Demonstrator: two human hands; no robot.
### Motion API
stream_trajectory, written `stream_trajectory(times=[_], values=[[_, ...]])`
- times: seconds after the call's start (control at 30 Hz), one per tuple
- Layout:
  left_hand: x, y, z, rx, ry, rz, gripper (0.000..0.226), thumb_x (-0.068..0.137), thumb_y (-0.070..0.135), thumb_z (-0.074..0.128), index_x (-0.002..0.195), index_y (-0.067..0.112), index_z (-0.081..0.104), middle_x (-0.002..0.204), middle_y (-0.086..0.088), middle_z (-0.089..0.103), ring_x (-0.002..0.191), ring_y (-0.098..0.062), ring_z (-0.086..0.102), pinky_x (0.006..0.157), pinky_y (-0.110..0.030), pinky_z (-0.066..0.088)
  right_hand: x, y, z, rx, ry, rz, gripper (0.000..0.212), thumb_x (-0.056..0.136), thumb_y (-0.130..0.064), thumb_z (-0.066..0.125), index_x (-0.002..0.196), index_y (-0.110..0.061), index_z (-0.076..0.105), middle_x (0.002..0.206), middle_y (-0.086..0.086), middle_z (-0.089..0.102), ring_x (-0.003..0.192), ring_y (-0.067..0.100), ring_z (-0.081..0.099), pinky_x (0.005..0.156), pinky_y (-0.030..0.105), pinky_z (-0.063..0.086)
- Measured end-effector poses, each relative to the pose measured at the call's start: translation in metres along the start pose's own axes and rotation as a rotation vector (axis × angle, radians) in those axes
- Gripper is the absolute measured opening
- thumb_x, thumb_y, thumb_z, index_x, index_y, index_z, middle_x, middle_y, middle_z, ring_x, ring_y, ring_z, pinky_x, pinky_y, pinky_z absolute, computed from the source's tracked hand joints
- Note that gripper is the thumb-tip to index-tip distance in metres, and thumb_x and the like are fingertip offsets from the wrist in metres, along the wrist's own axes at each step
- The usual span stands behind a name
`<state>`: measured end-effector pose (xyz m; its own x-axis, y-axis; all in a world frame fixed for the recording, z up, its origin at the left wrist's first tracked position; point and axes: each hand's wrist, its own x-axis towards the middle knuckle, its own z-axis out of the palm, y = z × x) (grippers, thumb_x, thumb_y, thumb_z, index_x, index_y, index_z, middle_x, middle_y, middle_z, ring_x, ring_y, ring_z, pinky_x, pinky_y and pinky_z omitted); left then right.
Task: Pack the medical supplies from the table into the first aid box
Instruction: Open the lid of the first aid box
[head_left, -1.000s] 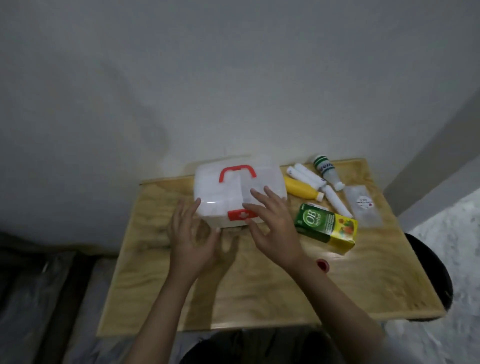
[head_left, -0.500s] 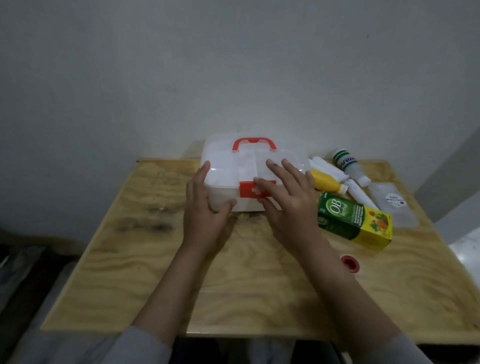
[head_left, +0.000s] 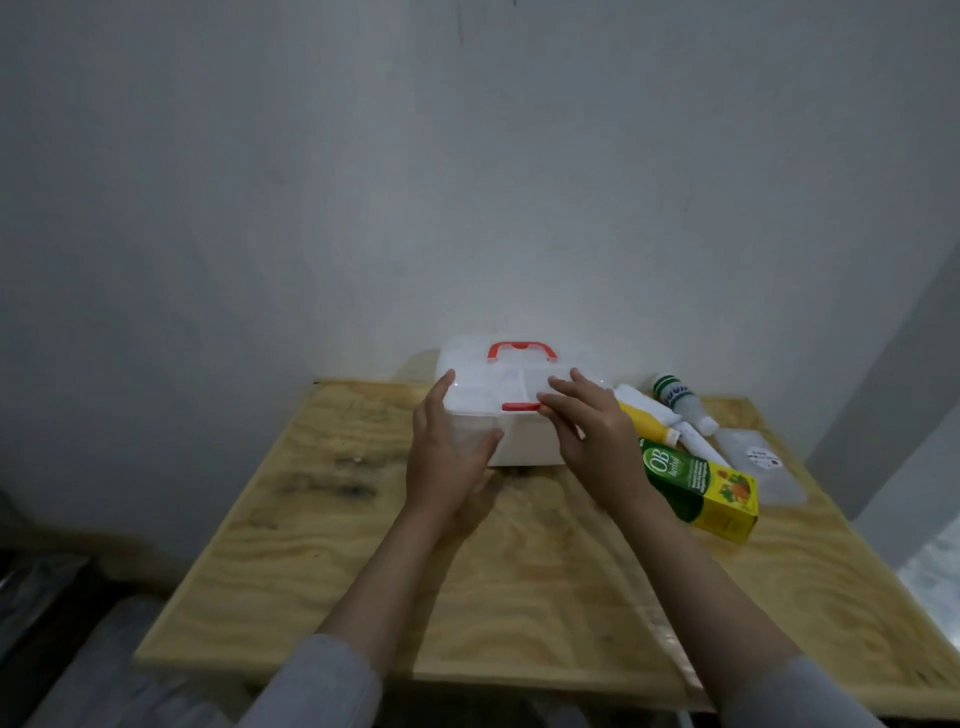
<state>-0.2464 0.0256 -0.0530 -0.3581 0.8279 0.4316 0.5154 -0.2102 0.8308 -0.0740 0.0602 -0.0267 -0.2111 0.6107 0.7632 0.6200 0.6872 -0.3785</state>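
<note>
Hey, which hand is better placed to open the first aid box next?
Probably the right hand: its fingertips touch the red latch on the first aid box, while the left hand braces its left corner.

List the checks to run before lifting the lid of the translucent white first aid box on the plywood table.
1. Box steadied: ok. The left hand presses against the left front corner of the translucent white plastic first aid box.
2. Latch released: cannot tell. The right hand touches the red plastic front latch, but whether it is undone is unclear.
3. Lid raised: not ok. The lid lies flat on the box.
4. Supplies within reach: ok. The green and yellow cardboard carton, yellow plastic tube and green-capped white plastic bottle lie just right of the box.
5. Room behind for the lid: cannot tell. The box stands near the grey wall.
</note>
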Motion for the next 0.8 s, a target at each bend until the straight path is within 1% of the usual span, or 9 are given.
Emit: stream_trajectory(times=[0.13, 0.2, 0.3, 0.37, 0.47, 0.57, 0.63, 0.73, 0.8], values=[[0.000, 0.012, 0.006, 0.000, 0.024, -0.031, 0.088, 0.075, 0.050, 0.070, 0.140, 0.050, 0.011, 0.147, -0.002, 0.034, 0.125, -0.021, 0.044, 0.080, -0.027, 0.047, 0.010, -0.004, 0.000, 0.077, 0.070, 0.047, 0.017, 0.082, -0.014, 0.064, 0.094, -0.008, 0.074, 0.101, 0.014, 0.072, 0.112, 0.032, 0.061, 0.088, 0.056, 0.051], [0.000, 0.016, 0.008, 0.002, 0.034, -0.043, 0.093, 0.076, 0.052, 0.068, 0.142, 0.053, 0.002, 0.146, -0.004, 0.034, 0.123, -0.022, 0.046, 0.080, -0.029, 0.049, 0.021, -0.007, -0.002, 0.093, 0.109, 0.035, 0.015, 0.081, -0.012, 0.066, 0.093, -0.008, 0.074, 0.098, 0.013, 0.072, 0.110, 0.031, 0.062, 0.086, 0.053, 0.052], [0.003, 0.021, 0.009, 0.026, 0.056, -0.069, 0.099, 0.078, 0.049, 0.068, 0.142, 0.053, -0.008, 0.146, -0.006, 0.034, 0.121, -0.024, 0.049, 0.076, -0.028, 0.048, 0.045, -0.009, -0.007, 0.107, 0.139, 0.017, 0.012, 0.080, -0.008, 0.069, 0.091, -0.008, 0.074, 0.093, 0.012, 0.072, 0.106, 0.030, 0.063, 0.087, 0.049, 0.052], [0.006, 0.023, 0.010, 0.025, 0.058, -0.102, 0.102, 0.078, 0.047, 0.069, 0.142, 0.052, -0.010, 0.149, -0.005, 0.031, 0.122, -0.025, 0.048, 0.076, -0.027, 0.047, 0.063, -0.009, -0.009, 0.110, 0.178, -0.001, 0.011, 0.080, -0.009, 0.069, 0.090, -0.008, 0.074, 0.089, 0.011, 0.072, 0.103, 0.030, 0.064, 0.087, 0.041, 0.052], [0.009, 0.021, 0.011, 0.027, 0.055, -0.112, 0.103, 0.077, 0.047, 0.070, 0.143, 0.050, -0.008, 0.152, -0.002, 0.027, 0.126, -0.024, 0.043, 0.080, -0.028, 0.046, 0.097, -0.007, -0.010, 0.111, 0.199, 0.006, 0.011, 0.081, -0.011, 0.068, 0.090, -0.010, 0.075, 0.087, 0.010, 0.071, 0.100, 0.028, 0.062, 0.086, 0.025, 0.045], [0.012, 0.019, 0.010, 0.017, 0.051, -0.107, 0.101, 0.076, 0.047, 0.070, 0.141, 0.054, -0.007, 0.150, 0.000, 0.028, 0.127, -0.022, 0.042, 0.086, -0.037, 0.051, 0.132, -0.001, -0.007, 0.073, 0.182, 0.056, 0.013, 0.083, -0.017, 0.067, 0.092, -0.013, 0.075, 0.087, 0.009, 0.068, 0.093, 0.027, 0.057, 0.077, 0.015, 0.037], [0.013, 0.019, 0.010, 0.008, 0.047, -0.109, 0.100, 0.076, 0.046, 0.071, 0.140, 0.054, -0.005, 0.149, 0.001, 0.030, 0.126, -0.019, 0.042, 0.084, -0.034, 0.051, 0.151, 0.006, -0.002, 0.029, 0.169, 0.098, 0.015, 0.083, -0.022, 0.067, 0.094, -0.015, 0.075, 0.087, 0.009, 0.065, 0.091, 0.026, 0.054, 0.071, 0.020, 0.037], [0.013, 0.019, 0.009, -0.004, 0.039, -0.110, 0.098, 0.076, 0.045, 0.071, 0.141, 0.054, -0.003, 0.147, 0.002, 0.031, 0.124, -0.016, 0.041, 0.081, -0.031, 0.050, 0.167, 0.017, 0.008, -0.017, 0.113, 0.142, 0.017, 0.084, -0.026, 0.066, 0.098, -0.020, 0.074, 0.093, 0.007, 0.064, 0.094, 0.026, 0.054, 0.074, 0.034, 0.047], [0.013, 0.018, 0.008, -0.011, 0.036, -0.107, 0.098, 0.076, 0.045, 0.071, 0.140, 0.055, -0.001, 0.146, 0.003, 0.032, 0.125, -0.015, 0.040, 0.081, -0.029, 0.049, 0.171, 0.022, 0.013, -0.048, 0.077, 0.147, 0.018, 0.085, -0.024, 0.064, 0.101, -0.021, 0.073, 0.097, 0.006, 0.065, 0.096, 0.026, 0.054, 0.077, 0.039, 0.049]])
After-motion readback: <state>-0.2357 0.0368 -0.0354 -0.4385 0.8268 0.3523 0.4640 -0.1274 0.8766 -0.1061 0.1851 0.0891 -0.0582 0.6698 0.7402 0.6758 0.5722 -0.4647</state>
